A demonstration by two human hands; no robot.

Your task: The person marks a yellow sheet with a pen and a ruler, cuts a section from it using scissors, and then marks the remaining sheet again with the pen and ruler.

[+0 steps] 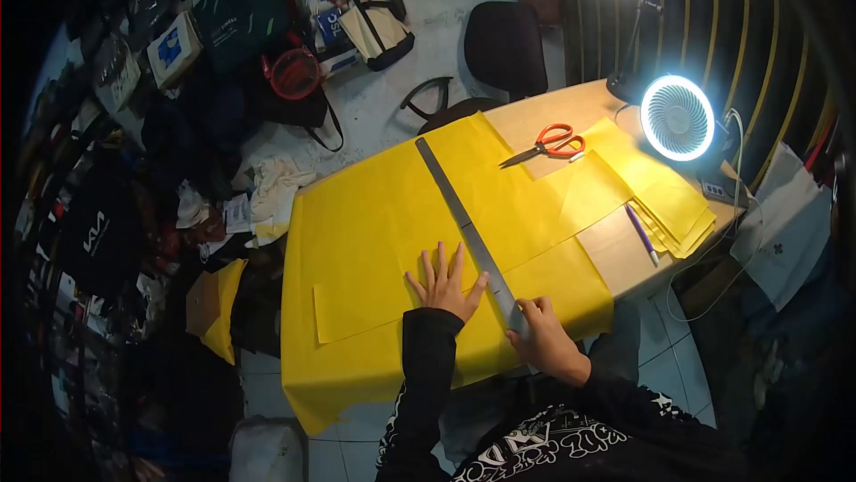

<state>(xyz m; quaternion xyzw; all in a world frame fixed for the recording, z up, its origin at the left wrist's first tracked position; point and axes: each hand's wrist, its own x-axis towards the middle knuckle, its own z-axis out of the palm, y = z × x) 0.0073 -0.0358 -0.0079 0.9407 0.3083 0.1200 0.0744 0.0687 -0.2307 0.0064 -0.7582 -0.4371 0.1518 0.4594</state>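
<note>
A long metal ruler (465, 229) lies slantwise across a large yellow sheet of cloth-like material (366, 232) spread over the table. My left hand (441, 284) rests flat on the sheet just left of the ruler, fingers spread, with the thumb by the ruler's edge. At the ruler's near end, my right hand (546, 339) has its fingers curled round the metal. Whether anything small is also in those fingers is hidden. Orange-handled scissors (548, 145) lie at the far side, partly over the sheet. A purple pen (642, 234) is on the table to the right.
Stacked yellow pieces (669, 201) lie at the table's right end, near a lit round fan (678, 118) with a cable. A black chair (505, 49) stands beyond the table. Bags and a red basket (294, 74) crowd the left. The sheet hangs over the front edge.
</note>
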